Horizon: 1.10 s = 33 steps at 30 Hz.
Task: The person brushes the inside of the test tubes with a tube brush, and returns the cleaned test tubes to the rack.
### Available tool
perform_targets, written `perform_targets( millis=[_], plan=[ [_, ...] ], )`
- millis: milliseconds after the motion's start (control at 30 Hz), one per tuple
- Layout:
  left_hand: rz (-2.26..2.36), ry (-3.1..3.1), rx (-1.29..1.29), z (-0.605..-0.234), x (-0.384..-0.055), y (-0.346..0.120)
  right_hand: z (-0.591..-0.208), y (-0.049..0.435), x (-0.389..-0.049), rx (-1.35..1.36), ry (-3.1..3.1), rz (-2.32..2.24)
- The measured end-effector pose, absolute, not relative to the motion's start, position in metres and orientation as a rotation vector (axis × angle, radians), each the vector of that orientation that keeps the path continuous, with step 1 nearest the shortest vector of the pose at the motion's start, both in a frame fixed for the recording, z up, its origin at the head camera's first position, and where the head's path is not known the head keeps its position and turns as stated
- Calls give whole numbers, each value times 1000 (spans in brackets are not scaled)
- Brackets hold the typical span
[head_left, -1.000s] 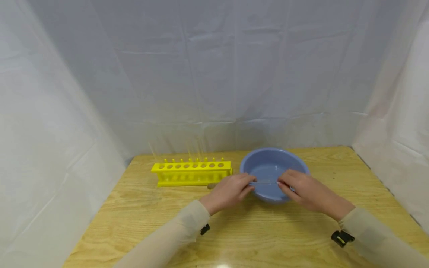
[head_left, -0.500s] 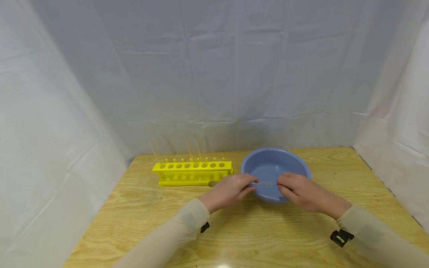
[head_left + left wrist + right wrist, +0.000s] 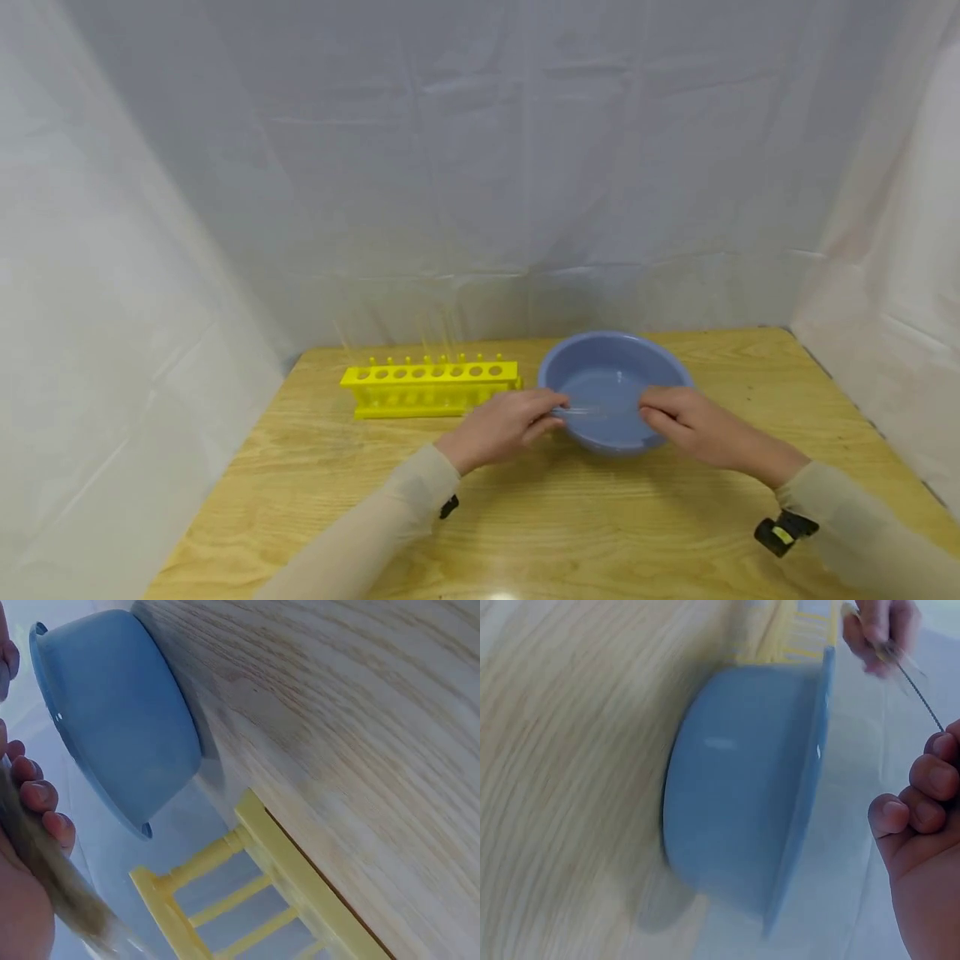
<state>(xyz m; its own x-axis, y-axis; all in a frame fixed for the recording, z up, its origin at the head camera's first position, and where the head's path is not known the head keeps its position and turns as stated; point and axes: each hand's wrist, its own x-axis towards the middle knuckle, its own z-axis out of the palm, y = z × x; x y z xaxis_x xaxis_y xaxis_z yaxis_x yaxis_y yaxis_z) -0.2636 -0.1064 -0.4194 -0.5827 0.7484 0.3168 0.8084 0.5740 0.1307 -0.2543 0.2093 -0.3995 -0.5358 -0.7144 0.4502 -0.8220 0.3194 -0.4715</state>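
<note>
My left hand grips a clear glass test tube, its end reaching out to the right over the blue basin. Brown bristles of a test tube brush show inside that tube in the left wrist view. On the right, my right hand holds the brush's twisted wire handle with curled fingers. The wire runs between both hands in the right wrist view; in the head view it is too thin to make out. Both hands are at the basin's near side, above the table.
A yellow test tube rack stands left of the basin, with several faint clear tubes rising from its back. White sheeting hangs behind and at both sides of the wooden table.
My right hand has moved slightly right, away from the left. The brush's brown tip, earlier seen left of my left hand, is hidden now. My left hand has shifted slightly left.
</note>
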Motion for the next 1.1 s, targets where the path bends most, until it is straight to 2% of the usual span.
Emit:
perform_targets(
  millis=[200, 400, 1100],
  plan=[
    [-424, -2561, -1228, -422, -263, -126, -395, 236, -252, 1302, -2423, 1029],
    [-398, -2514, -1275, -420, -261, -126, -391, 247, -250, 1306, -2428, 1007],
    [-455, -2607, -1183, -424, -260, -135, -376, 282, -238, 1159, -2451, 955]
  ],
)
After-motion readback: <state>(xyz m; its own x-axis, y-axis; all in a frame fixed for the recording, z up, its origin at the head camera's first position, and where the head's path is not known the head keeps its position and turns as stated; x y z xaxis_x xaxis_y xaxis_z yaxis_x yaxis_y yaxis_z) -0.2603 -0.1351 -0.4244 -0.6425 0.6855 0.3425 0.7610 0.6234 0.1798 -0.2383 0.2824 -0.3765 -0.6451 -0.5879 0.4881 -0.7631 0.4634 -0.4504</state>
